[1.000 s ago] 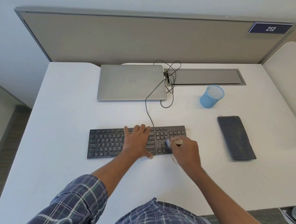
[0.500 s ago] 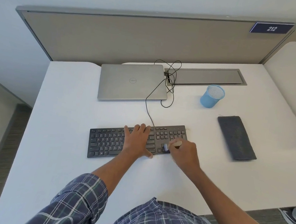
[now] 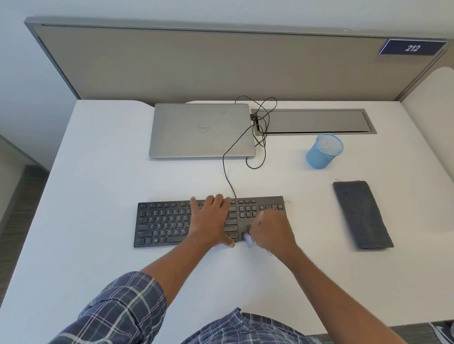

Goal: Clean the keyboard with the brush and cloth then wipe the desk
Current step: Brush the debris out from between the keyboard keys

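The right hand (image 3: pixel 272 232) pinches the brush (image 3: pixel 248 237), its bristles at the near edge of the keyboard (image 3: pixel 164 224). The left hand (image 3: pixel 211 220) lies flat on the keys. Hard strokes could flick dust onto the desk (image 3: pixel 109 159). The cloth (image 3: pixel 361 214) lies toward the desk's right edge.

A closed silver laptop (image 3: pixel 203 131) lies at the back edge of the desk (image 3: pixel 101 186), with a grey cable hatch (image 3: pixel 313 122) set into the surface just to its right. A blue mesh cup (image 3: pixel 323 151) stands near the hatch's front edge. A sign (image 3: pixel 412 48) reading 212 tops the partition (image 3: pixel 203 65) behind.
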Demonstrator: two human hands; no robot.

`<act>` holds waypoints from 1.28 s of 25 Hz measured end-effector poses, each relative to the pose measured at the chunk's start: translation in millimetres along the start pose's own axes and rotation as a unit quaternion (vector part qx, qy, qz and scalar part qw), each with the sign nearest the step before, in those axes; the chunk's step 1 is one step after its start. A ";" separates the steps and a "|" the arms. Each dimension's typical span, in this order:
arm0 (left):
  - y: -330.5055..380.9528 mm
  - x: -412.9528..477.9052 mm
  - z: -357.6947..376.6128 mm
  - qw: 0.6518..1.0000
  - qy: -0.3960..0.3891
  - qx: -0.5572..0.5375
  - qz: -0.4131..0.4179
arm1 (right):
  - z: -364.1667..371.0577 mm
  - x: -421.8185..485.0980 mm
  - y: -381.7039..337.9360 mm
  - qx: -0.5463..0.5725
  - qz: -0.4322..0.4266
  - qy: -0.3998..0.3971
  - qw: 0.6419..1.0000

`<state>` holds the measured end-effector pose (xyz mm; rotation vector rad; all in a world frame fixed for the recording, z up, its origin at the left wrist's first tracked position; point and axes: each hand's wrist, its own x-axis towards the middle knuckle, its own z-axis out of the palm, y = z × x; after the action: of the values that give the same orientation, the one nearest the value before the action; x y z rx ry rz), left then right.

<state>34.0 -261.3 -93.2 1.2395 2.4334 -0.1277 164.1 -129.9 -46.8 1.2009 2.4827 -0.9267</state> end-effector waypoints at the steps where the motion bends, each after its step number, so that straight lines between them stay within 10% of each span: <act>1: 0.0 -0.1 -0.1 1.000 0.000 -0.001 0.000 | -2.7 0.9 -1.8 -0.006 -0.008 -0.003 1.000; 6: 0.1 0.0 0.3 1.000 0.000 0.001 -0.001 | -4.9 2.6 -6.4 0.132 -0.016 0.078 0.988; 14: -0.1 -0.7 0.1 1.000 0.000 -0.002 0.000 | 7.7 -10.8 10.4 -0.003 -0.019 -0.026 0.999; 32: 0.4 0.0 -0.7 1.000 -0.007 0.006 -0.001 | 14.4 -25.6 14.7 0.113 -0.049 0.093 0.988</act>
<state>34.1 -260.9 -92.5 1.2370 2.4255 -0.1521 190.8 -148.1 -52.8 1.2972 2.6591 -1.2019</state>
